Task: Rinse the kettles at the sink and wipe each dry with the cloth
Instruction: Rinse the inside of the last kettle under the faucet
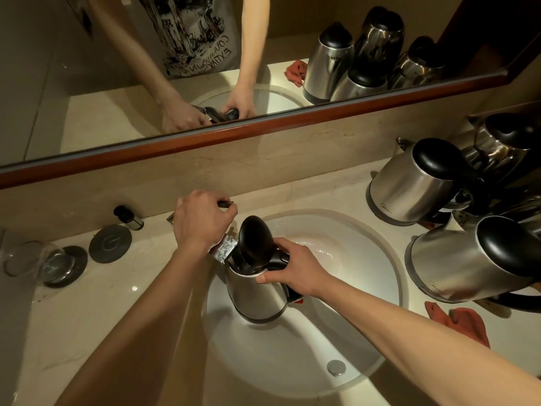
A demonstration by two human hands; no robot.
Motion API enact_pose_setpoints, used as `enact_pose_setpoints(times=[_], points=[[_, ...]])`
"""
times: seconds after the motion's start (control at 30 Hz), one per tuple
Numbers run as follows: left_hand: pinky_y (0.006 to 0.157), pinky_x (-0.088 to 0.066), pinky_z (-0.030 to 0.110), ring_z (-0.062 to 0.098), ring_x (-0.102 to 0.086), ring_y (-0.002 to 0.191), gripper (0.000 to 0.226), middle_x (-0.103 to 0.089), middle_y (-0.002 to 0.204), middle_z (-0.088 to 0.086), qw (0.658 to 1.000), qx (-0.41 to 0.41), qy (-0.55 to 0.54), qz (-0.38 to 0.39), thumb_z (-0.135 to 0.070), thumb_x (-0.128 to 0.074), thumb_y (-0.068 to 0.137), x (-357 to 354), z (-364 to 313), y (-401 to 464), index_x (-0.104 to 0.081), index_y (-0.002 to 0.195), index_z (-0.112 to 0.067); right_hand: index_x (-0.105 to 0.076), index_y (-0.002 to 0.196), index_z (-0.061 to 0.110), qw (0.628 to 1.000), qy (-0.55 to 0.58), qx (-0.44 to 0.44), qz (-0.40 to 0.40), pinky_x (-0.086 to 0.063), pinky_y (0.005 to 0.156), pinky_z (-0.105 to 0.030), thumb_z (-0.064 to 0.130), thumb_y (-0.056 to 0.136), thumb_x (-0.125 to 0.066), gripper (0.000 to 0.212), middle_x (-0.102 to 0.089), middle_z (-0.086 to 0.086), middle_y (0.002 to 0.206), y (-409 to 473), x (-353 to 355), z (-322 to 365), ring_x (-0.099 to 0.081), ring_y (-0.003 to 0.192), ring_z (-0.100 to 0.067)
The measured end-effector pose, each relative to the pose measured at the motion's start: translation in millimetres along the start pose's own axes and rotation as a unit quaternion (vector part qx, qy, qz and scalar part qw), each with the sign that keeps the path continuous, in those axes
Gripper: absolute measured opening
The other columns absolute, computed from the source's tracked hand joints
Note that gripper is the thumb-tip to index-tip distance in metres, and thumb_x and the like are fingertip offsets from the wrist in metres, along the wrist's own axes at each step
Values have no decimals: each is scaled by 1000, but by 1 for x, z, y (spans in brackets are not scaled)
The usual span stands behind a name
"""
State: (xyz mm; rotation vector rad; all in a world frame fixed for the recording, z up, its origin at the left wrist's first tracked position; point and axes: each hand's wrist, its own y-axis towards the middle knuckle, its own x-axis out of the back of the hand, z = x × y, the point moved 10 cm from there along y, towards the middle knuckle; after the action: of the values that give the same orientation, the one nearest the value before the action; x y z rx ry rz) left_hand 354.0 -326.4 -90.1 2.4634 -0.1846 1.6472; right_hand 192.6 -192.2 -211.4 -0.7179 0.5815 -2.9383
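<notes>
The right hand point(295, 271) grips the handle of a steel kettle point(257, 291), lid open, held over the white sink point(377, 259) at centre frame. At 11 o'clock from it, the left hand point(202, 221) is closed over the faucet lever point(225, 204). Three more kettles point(415, 183) crowd the counter at 2 to 3 o'clock, a red cloth point(465, 320) at 4 o'clock.

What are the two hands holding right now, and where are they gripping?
The right hand holds the open kettle by its black handle near the rim, over the sink. The left hand grips the tap lever.
</notes>
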Motion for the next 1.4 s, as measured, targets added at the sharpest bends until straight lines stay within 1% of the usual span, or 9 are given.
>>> enact_pose_setpoints(times=[0.23,0.4,0.7,0.97,1.13,1.4], points=[[94,-38,40,24,-60,104,26,-75,99,-2,1000,1,-4,-1,-43,-61,90,2,-1,-1,-79,98,-27,-59,135,37,1000,-3,3,-2,-52,103,-40,66,52,-88,92,-70,16,121,0,0,0,-65,115,-10],[94,-39,40,24,-60,104,25,-76,99,-2,1000,3,-9,2,-42,-60,90,3,-2,-1,-79,98,-27,-60,134,38,1000,-2,3,-5,-52,103,-40,63,53,-89,90,-71,17,120,0,1,0,-65,114,-8],[93,-39,41,24,-60,102,25,-75,96,-1,1000,1,-8,3,-42,-60,90,2,-1,-1,-79,97,-26,-60,134,36,1000,-3,4,-4,-51,103,-41,62,54,-89,89,-71,16,121,-1,1,1,-65,114,-11],[94,-40,40,27,-60,105,25,-75,100,3,1000,6,-2,-2,-41,-62,91,4,-2,-2,-79,101,-25,-60,134,36,1000,-4,-3,-2,-52,103,-41,65,52,-88,91,-71,15,121,-1,0,0,-65,114,-11],[93,-42,41,26,-61,103,25,-75,98,1,1000,0,-1,-2,-42,-61,90,2,-1,-1,-79,98,-27,-59,134,37,1000,-7,1,-1,-51,103,-40,64,53,-88,90,-70,15,121,0,0,0,-65,114,-11],[91,-39,40,24,-61,101,24,-75,97,-2,1000,-1,-2,0,-43,-61,89,-1,1,1,-79,95,-28,-60,134,37,1000,4,1,-1,-51,105,-40,60,55,-91,88,-71,15,121,0,0,-1,-65,115,-10]])
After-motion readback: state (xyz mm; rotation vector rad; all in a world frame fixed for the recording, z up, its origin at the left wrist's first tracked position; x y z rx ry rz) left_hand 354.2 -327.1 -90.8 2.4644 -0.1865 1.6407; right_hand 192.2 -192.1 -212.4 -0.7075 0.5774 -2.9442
